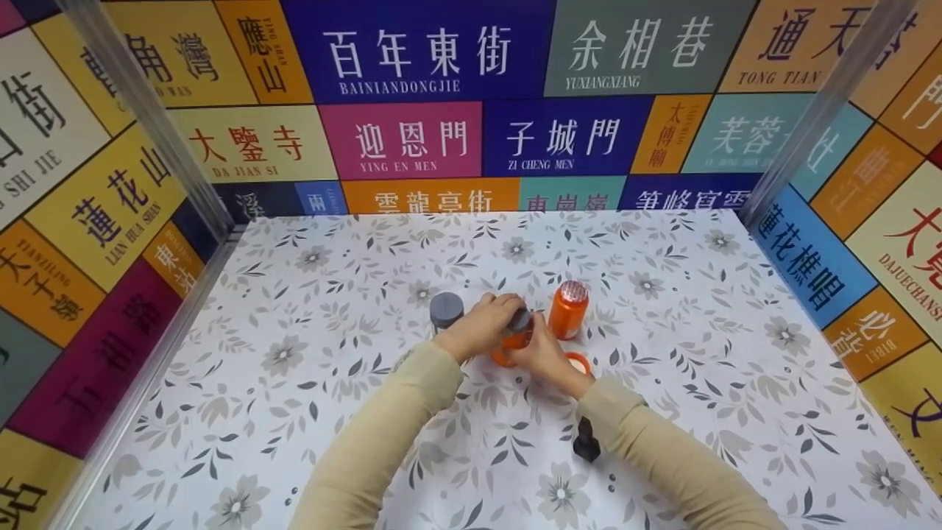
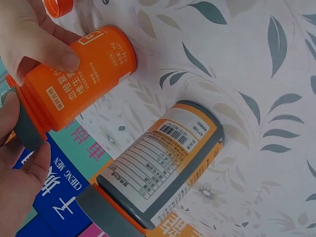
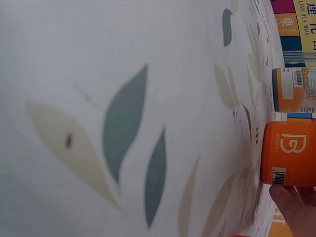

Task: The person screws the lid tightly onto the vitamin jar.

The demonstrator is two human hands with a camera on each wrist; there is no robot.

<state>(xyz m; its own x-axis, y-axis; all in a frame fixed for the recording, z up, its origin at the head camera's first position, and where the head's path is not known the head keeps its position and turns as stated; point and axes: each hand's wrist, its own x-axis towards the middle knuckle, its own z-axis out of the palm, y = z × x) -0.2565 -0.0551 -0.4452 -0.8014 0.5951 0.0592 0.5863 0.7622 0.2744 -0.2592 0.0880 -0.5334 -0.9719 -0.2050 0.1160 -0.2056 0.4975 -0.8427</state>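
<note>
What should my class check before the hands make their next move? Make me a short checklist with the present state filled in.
1. Left hand grips the grey cap: ok.
2. Right hand steadies the held orange bottle: ok.
3. That cap is screwed tight: cannot tell; fingers partly hide it.
4. Left-side bottle stands upright with its lid on: ok.
5. Right-side orange bottle wears a grey cap: not ok; its shiny top is exposed.

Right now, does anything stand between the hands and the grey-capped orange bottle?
Nothing visible does: the left hand grips the grey cap, the right hand the orange bottle itself. The grey-and-orange bottle and silver-topped orange bottle stand on either side.
</note>
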